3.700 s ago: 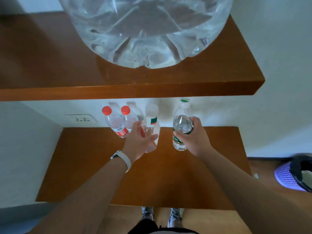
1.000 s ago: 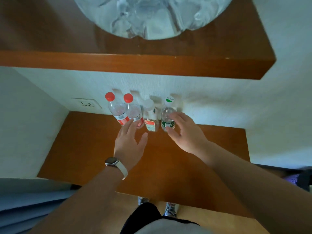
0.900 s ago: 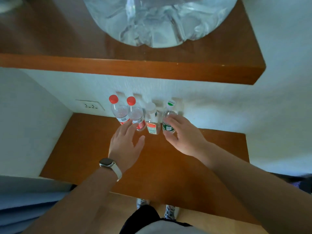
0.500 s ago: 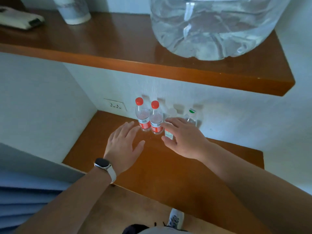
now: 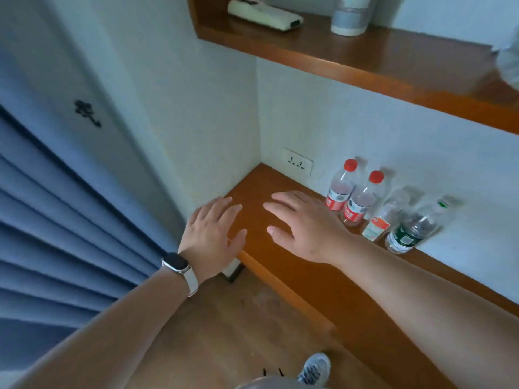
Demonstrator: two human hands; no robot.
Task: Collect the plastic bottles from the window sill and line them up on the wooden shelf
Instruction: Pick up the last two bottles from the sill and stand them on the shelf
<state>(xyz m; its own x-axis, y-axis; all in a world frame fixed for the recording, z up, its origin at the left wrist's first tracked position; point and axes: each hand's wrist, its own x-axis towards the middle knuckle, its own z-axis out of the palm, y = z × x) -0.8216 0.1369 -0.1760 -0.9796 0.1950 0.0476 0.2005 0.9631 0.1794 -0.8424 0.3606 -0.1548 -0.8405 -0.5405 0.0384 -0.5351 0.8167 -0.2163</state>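
left hand [image 5: 213, 234]: spread, empty | right hand [image 5: 306, 226]: spread, empty | bottles [image 5: 356, 203]: upright (shelf [image 5: 323, 276])

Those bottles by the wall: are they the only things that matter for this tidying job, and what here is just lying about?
Part of the job:
two red-capped bottles
white-capped bottle
green-labelled bottle
lower wooden shelf
left hand and right hand, both open and empty

Just lying about:
wall socket
remote-like device
cup
blue curtain
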